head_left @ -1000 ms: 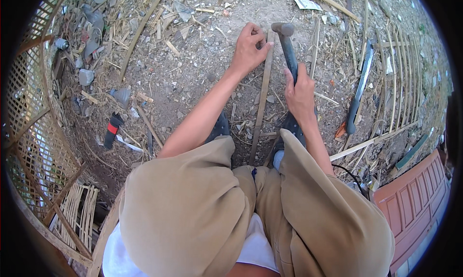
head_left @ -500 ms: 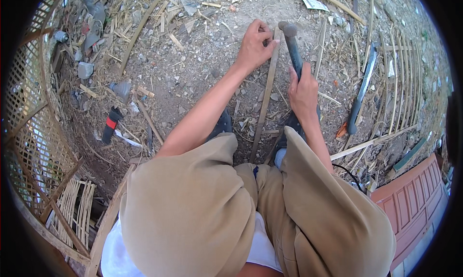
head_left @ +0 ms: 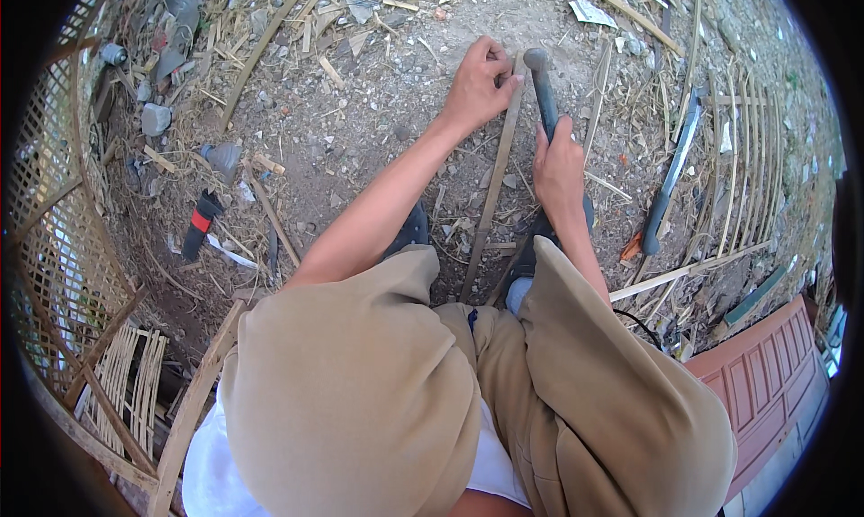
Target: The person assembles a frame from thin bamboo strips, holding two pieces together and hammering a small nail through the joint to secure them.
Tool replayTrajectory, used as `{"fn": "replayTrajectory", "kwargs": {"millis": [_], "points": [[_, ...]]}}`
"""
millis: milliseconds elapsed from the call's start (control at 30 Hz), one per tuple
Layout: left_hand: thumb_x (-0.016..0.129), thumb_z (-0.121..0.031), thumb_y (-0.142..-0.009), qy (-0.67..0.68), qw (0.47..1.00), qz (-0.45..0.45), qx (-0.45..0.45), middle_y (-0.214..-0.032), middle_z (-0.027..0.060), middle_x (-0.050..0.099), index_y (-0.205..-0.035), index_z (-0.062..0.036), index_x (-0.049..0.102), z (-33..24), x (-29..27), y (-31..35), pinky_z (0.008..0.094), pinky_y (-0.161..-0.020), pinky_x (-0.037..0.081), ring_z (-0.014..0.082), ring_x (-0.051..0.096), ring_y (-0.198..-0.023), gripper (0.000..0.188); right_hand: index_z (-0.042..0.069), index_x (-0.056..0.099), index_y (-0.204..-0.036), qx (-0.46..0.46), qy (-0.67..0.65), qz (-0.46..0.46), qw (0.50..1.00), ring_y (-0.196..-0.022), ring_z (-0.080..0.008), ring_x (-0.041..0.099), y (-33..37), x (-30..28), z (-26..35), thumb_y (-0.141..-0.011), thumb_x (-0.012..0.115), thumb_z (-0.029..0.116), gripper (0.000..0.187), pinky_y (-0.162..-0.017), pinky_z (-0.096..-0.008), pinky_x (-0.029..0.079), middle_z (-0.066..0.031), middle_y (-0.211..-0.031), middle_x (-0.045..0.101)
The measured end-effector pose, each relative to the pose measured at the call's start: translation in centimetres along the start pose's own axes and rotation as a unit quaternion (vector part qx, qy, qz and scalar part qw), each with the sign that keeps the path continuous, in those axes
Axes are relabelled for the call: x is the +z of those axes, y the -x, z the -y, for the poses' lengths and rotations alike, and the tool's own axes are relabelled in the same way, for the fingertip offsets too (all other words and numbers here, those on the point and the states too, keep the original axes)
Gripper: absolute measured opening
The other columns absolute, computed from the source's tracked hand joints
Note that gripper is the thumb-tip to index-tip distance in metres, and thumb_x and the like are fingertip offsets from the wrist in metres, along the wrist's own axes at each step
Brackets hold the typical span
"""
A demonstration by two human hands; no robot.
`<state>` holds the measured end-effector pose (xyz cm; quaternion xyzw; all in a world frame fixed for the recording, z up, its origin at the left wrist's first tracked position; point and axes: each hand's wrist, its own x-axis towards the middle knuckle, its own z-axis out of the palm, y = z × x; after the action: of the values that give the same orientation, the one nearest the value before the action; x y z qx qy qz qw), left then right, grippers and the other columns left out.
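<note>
Between my feet a long thin wooden strip (head_left: 496,179) runs away from me along the ground. Close against its far end is my left hand (head_left: 479,87), its thumb and fingers pinched together. Whatever sits in that pinch is hidden or too small to name. My right hand (head_left: 560,170) is wrapped round the dark handle of a hammer (head_left: 546,103). The hammer's metal head is just right of the strip's far end, near my left fingertips.
On the right lies a long-bladed knife (head_left: 677,170), beside a slatted wooden frame (head_left: 749,175). A black and red object (head_left: 200,224) lies on the left. A woven lattice panel (head_left: 67,238) stands at the far left, and a reddish-brown panelled board (head_left: 765,373) lies lower right.
The hammer and my right hand have shifted slightly left, and the hammer head has tilted to another angle. My left hand keeps its pinch at the strip's end.
</note>
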<state>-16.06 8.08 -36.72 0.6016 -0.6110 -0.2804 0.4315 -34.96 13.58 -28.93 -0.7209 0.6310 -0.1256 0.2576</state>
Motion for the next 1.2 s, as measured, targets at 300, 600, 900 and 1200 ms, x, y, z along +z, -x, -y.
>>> {"fn": "replayTrajectory", "kwargs": {"millis": [300,600,900,1200], "points": [[0.089,-0.014,-0.090,0.008,1.000,-0.002,0.002,-0.110,0.0128,0.064,-0.085,0.0029,0.074,-0.1,-0.1,0.1,0.0410,-0.090,0.060,0.0291,0.070,-0.101,0.023,0.000,0.052,-0.112,0.033,-0.051,-0.011,0.998,-0.066,-0.0558,0.066,0.6,0.1,0.5,-0.113,0.066,0.017,0.023,-0.056,-0.0576,0.045,-0.0303,-0.070,0.062],[0.089,-0.016,-0.090,0.003,1.000,-0.003,0.011,-0.110,0.0130,0.064,-0.091,0.0029,0.078,0.2,0.0,0.1,0.0418,-0.086,0.059,0.0296,0.069,-0.100,0.021,-0.004,0.047,-0.112,-0.021,-0.026,-0.037,0.999,-0.071,-0.0578,0.068,0.6,-0.5,0.2,-0.114,0.064,0.018,0.027,-0.058,-0.0606,0.048,-0.0343,-0.074,0.066],[0.088,-0.013,-0.091,0.014,1.000,-0.001,0.003,-0.111,0.0134,0.064,-0.088,0.0031,0.076,-0.1,0.0,0.3,0.0426,-0.088,0.059,0.0296,0.069,-0.100,0.020,-0.003,0.048,-0.115,0.001,-0.051,-0.043,0.998,-0.074,-0.0590,0.069,1.3,-0.8,0.4,-0.114,0.063,0.019,0.026,-0.060,-0.0632,0.051,-0.0355,-0.074,0.066],[0.087,-0.011,-0.091,0.014,1.000,-0.007,0.006,-0.110,0.0136,0.064,-0.086,0.0042,0.074,-0.2,-0.1,0.2,0.0406,-0.090,0.059,0.0293,0.070,-0.100,0.021,-0.005,0.049,-0.116,-0.024,-0.046,-0.061,0.997,-0.069,-0.0572,0.069,0.2,-0.9,0.4,-0.113,0.063,0.017,0.026,-0.054,-0.0595,0.049,-0.0318,-0.070,0.065]]}}
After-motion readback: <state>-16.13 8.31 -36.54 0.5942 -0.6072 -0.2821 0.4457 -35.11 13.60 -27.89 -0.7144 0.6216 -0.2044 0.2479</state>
